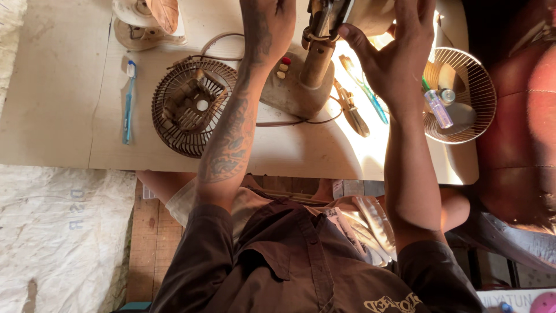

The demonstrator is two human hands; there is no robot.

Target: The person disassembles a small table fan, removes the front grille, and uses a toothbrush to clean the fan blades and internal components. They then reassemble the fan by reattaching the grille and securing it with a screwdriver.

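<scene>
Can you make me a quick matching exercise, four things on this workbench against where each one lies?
Things:
1. toothbrush
2. dark fan grille
3. small vial
4. fan base

Places:
A. inside the pale grille at the table's right end
B. between the two forearms, with push buttons on top
C. alone near the table's left side
D. just left of the left forearm

Pairs: 1-C, 2-D, 3-A, 4-B
</scene>
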